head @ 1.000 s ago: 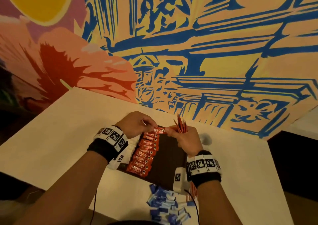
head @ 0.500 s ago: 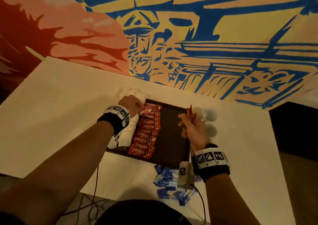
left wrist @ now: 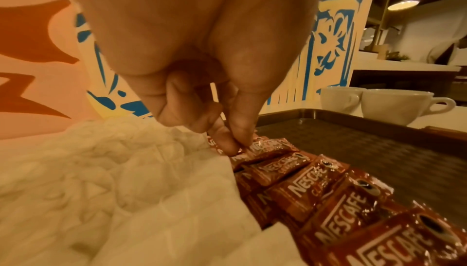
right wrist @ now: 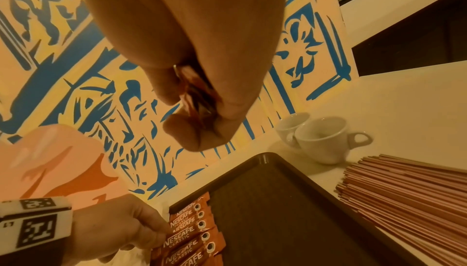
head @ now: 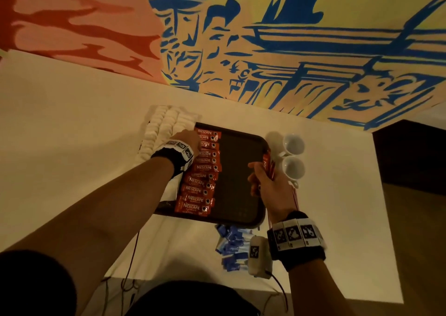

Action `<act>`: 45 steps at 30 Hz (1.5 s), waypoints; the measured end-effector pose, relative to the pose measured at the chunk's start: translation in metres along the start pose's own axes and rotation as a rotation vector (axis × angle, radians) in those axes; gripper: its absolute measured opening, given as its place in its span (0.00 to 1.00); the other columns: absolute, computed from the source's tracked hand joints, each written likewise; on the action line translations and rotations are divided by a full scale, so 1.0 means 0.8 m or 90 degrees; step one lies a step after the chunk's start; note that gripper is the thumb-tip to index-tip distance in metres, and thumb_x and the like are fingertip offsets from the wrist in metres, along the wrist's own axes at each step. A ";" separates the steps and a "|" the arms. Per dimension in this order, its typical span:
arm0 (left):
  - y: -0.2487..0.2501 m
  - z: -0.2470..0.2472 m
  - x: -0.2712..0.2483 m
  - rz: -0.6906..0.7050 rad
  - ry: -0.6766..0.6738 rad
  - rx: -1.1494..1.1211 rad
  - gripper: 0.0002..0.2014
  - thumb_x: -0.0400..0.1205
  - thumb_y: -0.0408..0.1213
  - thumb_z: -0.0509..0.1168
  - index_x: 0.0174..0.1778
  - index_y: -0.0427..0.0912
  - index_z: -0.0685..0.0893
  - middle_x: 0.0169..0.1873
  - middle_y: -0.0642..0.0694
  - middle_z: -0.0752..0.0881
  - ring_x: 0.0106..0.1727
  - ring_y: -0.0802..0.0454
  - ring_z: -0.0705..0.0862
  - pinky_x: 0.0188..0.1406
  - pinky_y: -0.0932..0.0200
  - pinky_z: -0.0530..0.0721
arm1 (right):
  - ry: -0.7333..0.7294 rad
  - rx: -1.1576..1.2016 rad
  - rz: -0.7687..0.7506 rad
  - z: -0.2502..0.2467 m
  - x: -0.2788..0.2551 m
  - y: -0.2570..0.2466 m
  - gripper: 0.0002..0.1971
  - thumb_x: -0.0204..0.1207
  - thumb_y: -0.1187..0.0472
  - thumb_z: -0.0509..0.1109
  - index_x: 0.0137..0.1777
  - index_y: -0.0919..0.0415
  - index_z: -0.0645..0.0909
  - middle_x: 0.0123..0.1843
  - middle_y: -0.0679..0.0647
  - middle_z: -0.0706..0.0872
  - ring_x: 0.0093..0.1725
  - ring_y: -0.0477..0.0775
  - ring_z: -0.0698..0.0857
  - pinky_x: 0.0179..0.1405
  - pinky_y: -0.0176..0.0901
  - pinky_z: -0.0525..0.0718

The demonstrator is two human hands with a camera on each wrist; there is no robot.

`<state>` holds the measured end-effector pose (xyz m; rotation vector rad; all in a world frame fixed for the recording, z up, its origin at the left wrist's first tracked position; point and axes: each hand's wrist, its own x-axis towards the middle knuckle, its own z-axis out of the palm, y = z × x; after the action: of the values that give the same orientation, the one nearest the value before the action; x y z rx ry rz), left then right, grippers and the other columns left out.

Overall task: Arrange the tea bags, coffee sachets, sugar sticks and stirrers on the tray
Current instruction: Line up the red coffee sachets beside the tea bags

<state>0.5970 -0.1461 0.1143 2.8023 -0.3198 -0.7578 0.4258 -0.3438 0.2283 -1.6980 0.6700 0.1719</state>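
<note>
This looks like a café or hotel coffee corner. A hand-painted mural [head: 289, 37] in blue, yellow and orange fills the wall behind a pale counter [head: 72, 122]. Beyond the right hand [head: 270, 185], which grips red sachets, two white espresso cups [head: 293, 156] stand on the counter. Just left of that grip, Nescafé coffee sachets [head: 200, 175] lie in a row on a dark serving tray [head: 241, 170]; bundled stirrers [right wrist: 404, 190] lie to its right.

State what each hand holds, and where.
Left hand pinches a red Nescafe coffee sachet by its left end; right hand grips a bunch of sachets near their lower part.
</note>
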 end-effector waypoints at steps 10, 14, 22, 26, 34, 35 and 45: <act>0.022 -0.011 -0.018 -0.004 0.071 0.033 0.10 0.84 0.34 0.58 0.48 0.39 0.86 0.51 0.39 0.88 0.50 0.39 0.88 0.45 0.51 0.84 | 0.006 0.039 0.003 -0.004 -0.012 0.006 0.11 0.89 0.52 0.64 0.54 0.55 0.87 0.35 0.51 0.86 0.34 0.49 0.83 0.37 0.43 0.83; 0.042 -0.036 -0.057 -0.010 0.135 -0.099 0.13 0.87 0.43 0.59 0.53 0.43 0.89 0.56 0.45 0.84 0.56 0.43 0.85 0.52 0.52 0.84 | -0.014 0.090 -0.004 -0.008 -0.019 0.001 0.12 0.88 0.51 0.65 0.54 0.56 0.87 0.31 0.52 0.84 0.31 0.50 0.82 0.32 0.44 0.83; 0.099 -0.072 -0.168 0.126 0.207 -0.484 0.08 0.85 0.47 0.68 0.53 0.53 0.91 0.49 0.63 0.89 0.53 0.66 0.84 0.57 0.65 0.78 | -0.093 0.123 -0.013 -0.016 -0.032 -0.030 0.20 0.82 0.43 0.70 0.59 0.60 0.86 0.25 0.45 0.73 0.21 0.43 0.69 0.18 0.36 0.65; 0.127 -0.085 -0.221 0.192 0.225 -0.589 0.11 0.85 0.48 0.68 0.57 0.50 0.91 0.51 0.58 0.91 0.56 0.60 0.87 0.61 0.58 0.82 | -0.214 0.193 0.003 -0.031 -0.048 -0.049 0.17 0.83 0.44 0.70 0.60 0.57 0.82 0.29 0.48 0.74 0.22 0.44 0.65 0.16 0.35 0.60; 0.164 -0.089 -0.291 0.193 0.242 -0.605 0.09 0.82 0.43 0.73 0.57 0.50 0.90 0.50 0.54 0.91 0.55 0.59 0.88 0.62 0.52 0.82 | -0.327 0.255 -0.058 -0.074 -0.087 -0.046 0.17 0.89 0.52 0.63 0.60 0.68 0.82 0.42 0.63 0.86 0.26 0.50 0.77 0.16 0.37 0.69; 0.169 -0.088 -0.296 0.190 0.245 -0.606 0.08 0.82 0.43 0.73 0.56 0.49 0.90 0.49 0.53 0.92 0.53 0.57 0.88 0.61 0.53 0.83 | -0.328 0.251 -0.076 -0.078 -0.092 -0.046 0.17 0.89 0.53 0.63 0.61 0.69 0.82 0.43 0.65 0.87 0.28 0.52 0.79 0.17 0.38 0.72; 0.208 -0.082 -0.347 0.085 0.348 -0.764 0.05 0.82 0.32 0.70 0.48 0.33 0.86 0.37 0.42 0.91 0.30 0.54 0.83 0.26 0.60 0.76 | -0.291 0.250 -0.168 -0.135 -0.122 -0.037 0.09 0.79 0.62 0.76 0.56 0.65 0.85 0.45 0.57 0.93 0.39 0.51 0.90 0.30 0.41 0.87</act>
<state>0.3716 -0.2207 0.3439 1.6941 0.0597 -0.0344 0.3348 -0.4093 0.3254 -1.2884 0.1234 0.2159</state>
